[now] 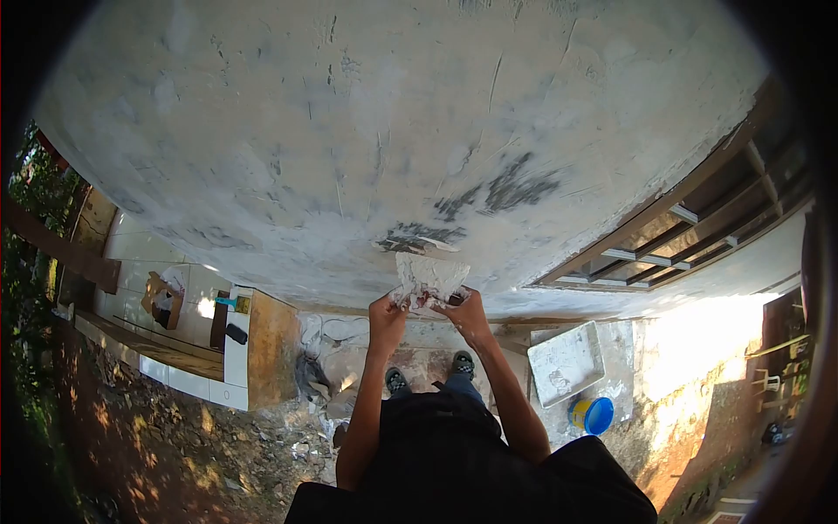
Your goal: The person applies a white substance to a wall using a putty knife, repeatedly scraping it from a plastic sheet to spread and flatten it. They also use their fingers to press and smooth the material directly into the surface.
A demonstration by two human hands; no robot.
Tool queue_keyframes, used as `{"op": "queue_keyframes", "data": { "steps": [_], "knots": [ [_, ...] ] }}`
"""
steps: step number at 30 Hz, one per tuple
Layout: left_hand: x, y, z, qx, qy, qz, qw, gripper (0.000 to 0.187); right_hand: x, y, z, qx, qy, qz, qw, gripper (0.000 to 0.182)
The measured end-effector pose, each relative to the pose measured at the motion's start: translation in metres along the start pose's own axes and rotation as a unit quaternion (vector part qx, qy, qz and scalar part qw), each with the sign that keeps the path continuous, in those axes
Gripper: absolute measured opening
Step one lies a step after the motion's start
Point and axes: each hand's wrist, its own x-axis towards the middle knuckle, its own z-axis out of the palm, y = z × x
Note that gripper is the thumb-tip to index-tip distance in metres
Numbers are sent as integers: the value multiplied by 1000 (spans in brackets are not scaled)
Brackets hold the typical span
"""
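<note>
Both my hands are raised close to the patchy plastered wall [367, 131], holding a wide putty knife [432, 271] between them. Its blade is coated in thick white putty, with the broad edge pointing toward the wall. The fingers of my left hand [387, 316] are closed at its left side. On the opposite side, my right hand [465, 316] grips it with bent fingers. White smears show on the fingers, and lumpy putty hides the knife's handle. Just beyond the blade, dark scraped streaks [423, 236] mark the wall.
A white-smeared tray [566, 362] lies on the ground at right, beside a yellow and blue bucket [594, 415]. A wooden window frame [672, 231] is set into the wall. At left stands a tiled ledge [236, 362] with a dark object [236, 333] on it. Rubble [297, 445] covers the ground.
</note>
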Motion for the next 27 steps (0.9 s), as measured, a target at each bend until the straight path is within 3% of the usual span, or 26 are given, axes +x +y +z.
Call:
{"op": "queue_keyframes", "data": {
  "steps": [3, 5, 9, 21, 25, 27],
  "knots": [
    [-2, -3, 4, 38, -6, 25, 999, 22, 5, 8, 10, 20, 46, 46, 998, 23],
    [-3, -2, 7, 46, 16, 90, 995, 22, 5, 7, 15, 68, 57, 52, 995, 20],
    [-8, 7, 9, 45, 18, 84, 995, 22, 8, 11, 22, 133, 111, 73, 982, 17],
    [-10, 8, 11, 75, 53, 91, 992, 19, 20, 3, 30, 242, 151, 99, 953, 21],
    [-7, 3, 5, 56, 63, 107, 991, 18, 18, 8, 24, 189, 125, 92, 970, 16],
    [-6, 9, 0, 27, 75, 117, 990, 18, 15, 11, 19, 98, 43, 22, 994, 20]
  ]
}}
